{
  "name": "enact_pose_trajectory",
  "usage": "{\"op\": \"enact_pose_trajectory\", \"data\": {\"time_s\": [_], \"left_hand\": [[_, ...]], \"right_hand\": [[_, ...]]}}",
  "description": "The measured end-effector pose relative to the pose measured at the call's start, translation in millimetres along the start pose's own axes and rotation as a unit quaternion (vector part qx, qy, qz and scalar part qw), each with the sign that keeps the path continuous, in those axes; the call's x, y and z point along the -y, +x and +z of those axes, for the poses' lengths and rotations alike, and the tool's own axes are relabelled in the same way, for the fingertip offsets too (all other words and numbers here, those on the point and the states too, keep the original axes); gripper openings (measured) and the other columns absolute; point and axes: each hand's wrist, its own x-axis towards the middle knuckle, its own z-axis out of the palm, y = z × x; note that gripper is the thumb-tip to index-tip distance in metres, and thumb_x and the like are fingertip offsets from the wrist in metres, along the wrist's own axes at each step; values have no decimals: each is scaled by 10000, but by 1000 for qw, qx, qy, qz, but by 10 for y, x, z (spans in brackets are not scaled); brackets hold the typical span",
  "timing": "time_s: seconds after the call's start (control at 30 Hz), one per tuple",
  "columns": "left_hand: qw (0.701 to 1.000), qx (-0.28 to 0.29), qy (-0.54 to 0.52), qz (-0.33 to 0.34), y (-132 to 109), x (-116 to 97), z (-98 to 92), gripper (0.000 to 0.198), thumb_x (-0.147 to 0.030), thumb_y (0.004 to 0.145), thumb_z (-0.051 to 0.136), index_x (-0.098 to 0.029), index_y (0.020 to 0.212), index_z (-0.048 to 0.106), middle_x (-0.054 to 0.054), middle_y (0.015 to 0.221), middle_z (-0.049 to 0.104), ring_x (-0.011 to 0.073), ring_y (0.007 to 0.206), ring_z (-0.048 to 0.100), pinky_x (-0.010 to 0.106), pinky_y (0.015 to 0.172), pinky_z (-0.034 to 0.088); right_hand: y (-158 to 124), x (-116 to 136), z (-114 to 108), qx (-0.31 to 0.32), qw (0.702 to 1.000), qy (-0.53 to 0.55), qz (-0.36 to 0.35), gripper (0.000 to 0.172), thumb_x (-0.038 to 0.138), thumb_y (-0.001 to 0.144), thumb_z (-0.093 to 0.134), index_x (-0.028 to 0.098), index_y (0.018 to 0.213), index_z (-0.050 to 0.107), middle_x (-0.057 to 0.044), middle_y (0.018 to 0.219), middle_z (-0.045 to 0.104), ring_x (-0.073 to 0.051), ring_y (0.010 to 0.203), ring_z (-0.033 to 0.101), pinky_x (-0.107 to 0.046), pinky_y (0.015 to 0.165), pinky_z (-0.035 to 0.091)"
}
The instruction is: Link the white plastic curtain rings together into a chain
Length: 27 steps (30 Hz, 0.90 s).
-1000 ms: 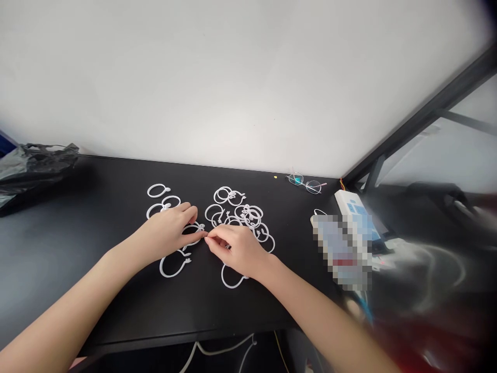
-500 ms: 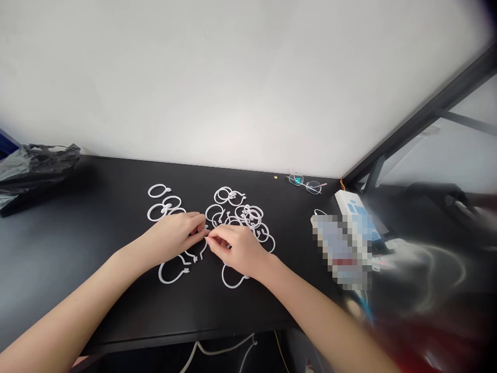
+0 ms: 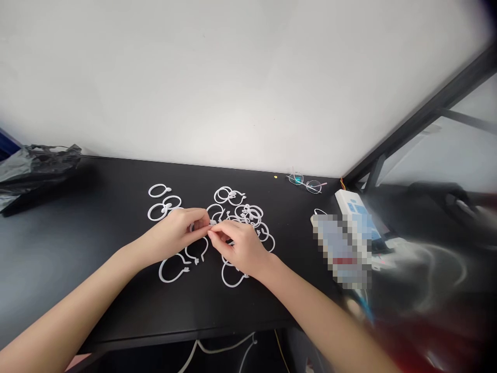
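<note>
Rings (image 3: 168, 189), white, thin and round with small clasps, lay in two loose groups on a black tabletop (image 3: 174, 308), the left hand (image 3: 188, 228) over one group and the right hand (image 3: 237, 243) over the other's near side. The hands met in the middle, thumb and fingertips of each pinched together on a small white piece (image 3: 212, 223), apparently the clasp of a ring, most of it hidden by the fingers. As far as the work could be judged, it looked partway through. On the left, the rings farthest back appeared joined into full circles, while two nearer ones, an open ring (image 3: 160, 269) and its neighbour (image 3: 186, 252) just beside it, showed clear gaps between their ends. On the right, a tangled pile (image 3: 252, 224) of rings overlapped one another, several with loose ends showing, and seemed not yet dealt with; exact numbers could not be told. Round eyeglasses (image 3: 313, 187) lay behind that pile near the wall, and a crumpled black plastic bag (image 3: 42, 166) sat at the far left
</note>
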Motion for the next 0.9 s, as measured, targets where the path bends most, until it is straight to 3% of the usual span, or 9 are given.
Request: {"op": "enact_pose_trajectory", "data": {"time_s": [0.47, 0.7, 0.8, 0.9], "left_hand": [[980, 27, -198, -20, -11, -119, -37, 223, -387, 890, 584, -175, 901, 654, 1, 721, 661, 107, 596, 586, 193, 511, 468], [955, 17, -296, -23, 2, -98, -12, 228, -291, 799, 721, -176, 948, 593, 8, 780, 711, 152, 734, 684, 257, 680, 567], [951, 12, -307, -30, 1, -116, -14, 228, -284, 793, 730, -177, 921, 575, 0, 747, 712, 151, 711, 690, 249, 655, 568], [957, 6, -289, -19, -6, -130, -16, 198, -303, 815, 708, -178, 924, 602, 12, 800, 713, 159, 752, 694, 275, 705, 582]], "right_hand": [[32, 24, -21, -88, 996, 4, -3, 106, 212, 923, 510, 187, 900, 610, -32, 794, 694, -138, 742, 648, -245, 633, 523], [26, 17, -2, -116, 993, 3, 14, 99, 233, 896, 571, 191, 976, 611, -22, 783, 704, -146, 739, 658, -252, 608, 519], [23, 28, 3, -111, 993, 14, 46, 154, 260, 891, 584, 190, 1027, 597, -17, 778, 704, -149, 736, 667, -248, 589, 521], [23, 31, -2, -110, 993, 22, 38, 98, 249, 893, 570, 188, 962, 604, -32, 826, 706, -145, 748, 670, -240, 587, 528]]}}
